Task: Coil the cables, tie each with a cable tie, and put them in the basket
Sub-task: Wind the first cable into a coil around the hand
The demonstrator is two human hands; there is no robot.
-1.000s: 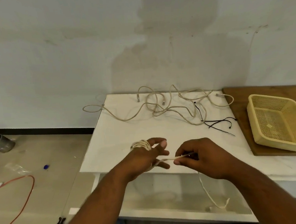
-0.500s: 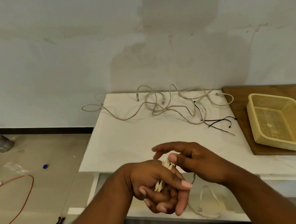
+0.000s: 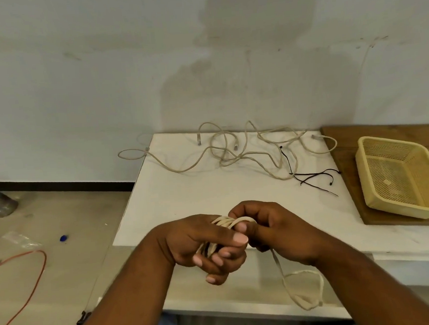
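**A:** Where is the cable?

**B:** At 6 o'clock, over the near edge of the white desk [image 3: 185,194]. A cream coil [image 3: 227,222] of several loops, gripped in the left hand [image 3: 203,241]. Left fingers [image 3: 222,257] curled round the bundle from below, thumb laid across the top.

**A:** And the right hand?

**B:** Right hand [image 3: 276,231] touching the left, at 3 o'clock of the coil. Fingers closed on the strand at its joint with the loops. Falling from under that hand toward 5 o'clock, the loose tail [image 3: 303,290], hanging below the desk edge in one slack loop, not yet wound on.

**A:** Long axis of the coil?

**B:** Roughly from 1 o'clock down to 7 o'clock, through the left fist. Loop count too hidden to tell.

**A:** Next move, as a judgement?

**B:** Probably winding in the tail. Tail on the right hand's side, so likely fed by the right and gathered by the left. After that, a tie. Thin black ties [image 3: 311,178] at 1 o'clock from the hands, well apart, nearer the right hand.

**A:** Basket?

**B:** Yellow mesh basket [image 3: 399,177] at 2 o'clock, on a wooden board [image 3: 345,158] at the desk's right end, no cable seen inside. More cream cables [image 3: 233,151] tangled at 12 o'clock along the far edge, uncoiled.
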